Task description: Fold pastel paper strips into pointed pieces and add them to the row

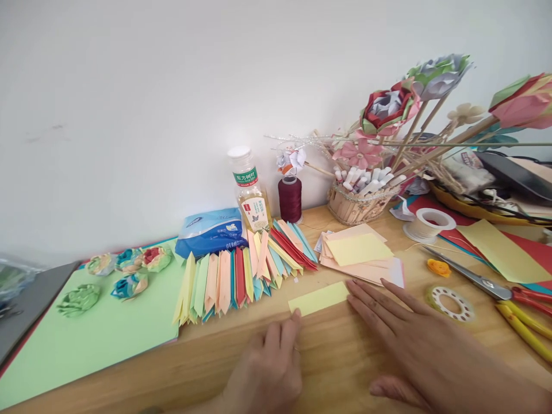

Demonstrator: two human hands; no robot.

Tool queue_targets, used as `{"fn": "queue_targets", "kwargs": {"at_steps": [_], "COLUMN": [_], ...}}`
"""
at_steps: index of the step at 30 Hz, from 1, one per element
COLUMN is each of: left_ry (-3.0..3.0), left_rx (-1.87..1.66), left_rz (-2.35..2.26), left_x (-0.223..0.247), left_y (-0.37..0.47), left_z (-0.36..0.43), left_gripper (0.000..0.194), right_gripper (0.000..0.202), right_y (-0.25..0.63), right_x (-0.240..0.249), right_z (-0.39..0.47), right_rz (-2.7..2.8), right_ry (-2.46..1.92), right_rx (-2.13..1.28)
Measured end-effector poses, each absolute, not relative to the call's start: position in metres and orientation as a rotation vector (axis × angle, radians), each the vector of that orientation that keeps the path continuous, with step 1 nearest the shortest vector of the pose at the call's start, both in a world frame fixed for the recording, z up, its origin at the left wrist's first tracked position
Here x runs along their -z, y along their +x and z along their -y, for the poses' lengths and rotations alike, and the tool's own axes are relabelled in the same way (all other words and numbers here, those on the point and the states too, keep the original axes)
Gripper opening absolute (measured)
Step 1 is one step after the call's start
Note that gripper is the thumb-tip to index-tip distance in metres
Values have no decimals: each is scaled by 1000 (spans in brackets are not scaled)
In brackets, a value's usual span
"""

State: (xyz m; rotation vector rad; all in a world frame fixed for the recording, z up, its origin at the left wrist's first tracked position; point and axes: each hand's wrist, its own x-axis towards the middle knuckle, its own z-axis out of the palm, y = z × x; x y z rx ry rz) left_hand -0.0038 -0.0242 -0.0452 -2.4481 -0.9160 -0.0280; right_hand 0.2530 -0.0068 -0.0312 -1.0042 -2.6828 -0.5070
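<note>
A strip of yellow paper (319, 298), apparently folded lengthwise, lies on the wooden table between my hands. My left hand (269, 365) is closed, its fingers curled, with a fingertip at the strip's lower left corner. Stretched flat, my right hand (414, 333) has its fingertips at the strip's right end and its thumb apart. Just behind, a stack of peach paper pieces (375, 270) has a yellow paper piece (361, 248) on top. Many folded paper strips (222, 282) in several colours stand in rows to the left.
Paper flowers (79, 300) sit on green sheets (107, 339) at left. Behind are a tissue pack (211, 233), a bottle (250, 190), maroon thread (290, 198) and a basket (357, 204) of flowers. Right are tape (452, 303), scissors (478, 279), yellow-handled pliers (521, 333) and a white spool (429, 224).
</note>
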Motion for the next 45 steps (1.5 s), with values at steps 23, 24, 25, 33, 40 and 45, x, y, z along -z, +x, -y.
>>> {"fn": "queue_targets", "kwargs": {"at_steps": [23,24,25,33,40,45], "left_ry": [-2769,-2782,-2803,-3012,-2943,-2876], "left_rx": [-154,-200,-247,-343,-195,18], "left_rz": [1000,1013,1022,1071,1200,1311], "left_x": [35,33,30,-3,3,-1], "left_y": [6,5,3,-23,-29,-31], "left_z": [4,3,1,-4,8,23], "left_gripper": [45,45,45,40,37,31], "right_gripper": [44,38,35,41,32,27], "right_y": [251,257,262,258,224,188], "right_x": [39,36,33,32,34,35], "right_z": [-5,-7,-9,13,74,87], "right_rz": [2743,2758,2783,2759,2699,2563], "right_ry": [-1115,-1152,-1166,-1180,-1076,-1416], "right_rx": [208,186,148,228,151,55]}}
